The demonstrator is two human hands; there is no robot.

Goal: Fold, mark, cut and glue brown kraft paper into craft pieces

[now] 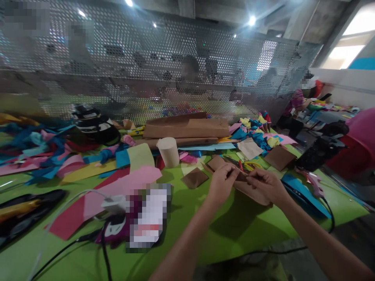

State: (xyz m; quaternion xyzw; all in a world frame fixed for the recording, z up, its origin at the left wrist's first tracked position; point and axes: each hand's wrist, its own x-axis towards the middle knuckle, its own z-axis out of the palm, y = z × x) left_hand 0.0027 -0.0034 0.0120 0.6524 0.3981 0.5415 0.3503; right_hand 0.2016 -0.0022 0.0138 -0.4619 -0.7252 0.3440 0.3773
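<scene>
Over the green table (181, 218), my left hand (224, 179) pinches the upper edge of a piece of brown paper (253, 192). My right hand (265, 185) is closed on the same edge, a short gap to the right. The paper hangs between and below both hands, tilted toward the front. Scissors with yellow handles (252, 165) lie just behind my fingers. A brown paper square (195, 178) rests to the left of my left hand, and another brown square (280, 157) lies behind my right hand.
A cream roll (168, 153) stands behind, near folded brown paper (186, 128). Pink sheets (117, 187), a power strip (117, 228) with cables and a blurred phone (150, 216) are left. A glue gun (316, 185) lies right. A person (295, 101) is beyond a mesh screen (146, 70).
</scene>
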